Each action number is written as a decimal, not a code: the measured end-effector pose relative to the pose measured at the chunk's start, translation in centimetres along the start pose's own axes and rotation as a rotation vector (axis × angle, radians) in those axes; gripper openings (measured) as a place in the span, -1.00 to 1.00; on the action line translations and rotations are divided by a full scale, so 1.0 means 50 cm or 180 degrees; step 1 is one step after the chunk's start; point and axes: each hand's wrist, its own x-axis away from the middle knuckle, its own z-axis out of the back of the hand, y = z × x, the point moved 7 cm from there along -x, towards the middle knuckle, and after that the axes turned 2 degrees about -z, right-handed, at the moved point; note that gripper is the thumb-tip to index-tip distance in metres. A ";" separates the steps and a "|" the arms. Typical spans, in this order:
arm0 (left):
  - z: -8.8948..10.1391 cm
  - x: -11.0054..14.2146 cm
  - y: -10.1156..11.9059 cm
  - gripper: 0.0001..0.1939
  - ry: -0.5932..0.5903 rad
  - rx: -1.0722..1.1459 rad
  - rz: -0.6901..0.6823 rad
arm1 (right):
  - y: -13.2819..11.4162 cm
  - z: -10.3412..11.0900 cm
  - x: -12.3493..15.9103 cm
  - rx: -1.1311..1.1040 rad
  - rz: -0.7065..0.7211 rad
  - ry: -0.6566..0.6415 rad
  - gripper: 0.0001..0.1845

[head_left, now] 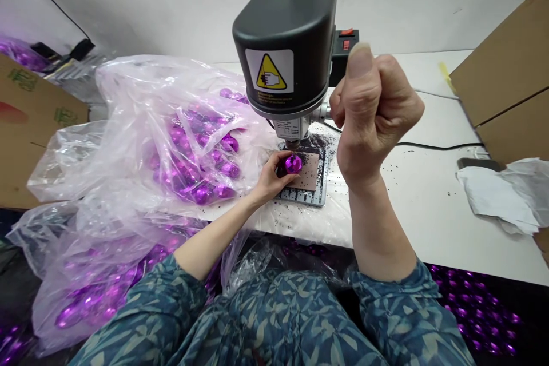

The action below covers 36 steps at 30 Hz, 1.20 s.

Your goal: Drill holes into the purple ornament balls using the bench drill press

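Note:
My left hand (pixel 274 176) pinches a shiny purple faceted ball (pixel 293 164) between thumb and fingers. The ball rests at a wooden board (pixel 309 174) on the metal base (pixel 319 200) of a small black bench drill press (pixel 283 40), right under its spindle (pixel 293 144). My right hand (pixel 371 108) is raised beside the machine's head, its fingers wrapped in a fist at the metal hub (pixel 321 112) where the feed lever sits. Most of the lever is hidden inside that fist. Dark shavings lie around the base.
Clear plastic bags (pixel 141 97) of purple balls (pixel 201 154) spread over the table's left side and below. Cardboard boxes (pixel 506 68) stand right and left. A black cable (pixel 437 147), a phone-like dark object (pixel 478 164) and white paper (pixel 500 197) lie on the right.

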 end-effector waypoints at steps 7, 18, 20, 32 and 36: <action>0.012 0.012 -0.038 -0.19 0.0074 0.0422 0.0290 | -0.002 0.000 -0.001 -0.0175 0.0109 -0.0040 -0.41; 0.017 -0.002 -0.019 -0.31 0.0229 -0.0005 -0.0212 | -0.004 -0.006 -0.014 -0.0355 0.0002 0.0001 -0.36; 0.013 -0.005 -0.008 -0.38 0.0231 -0.0175 -0.0348 | -0.002 -0.006 -0.015 -0.0245 -0.0093 -0.0007 -0.35; -0.013 0.008 0.017 -0.49 0.0277 -0.0474 -0.0428 | -0.001 -0.003 -0.006 -0.0269 0.0026 -0.0007 -0.46; -0.019 0.016 -0.002 -0.40 0.0404 -0.0131 -0.0174 | -0.001 -0.002 -0.007 -0.0382 -0.0011 0.0067 -0.42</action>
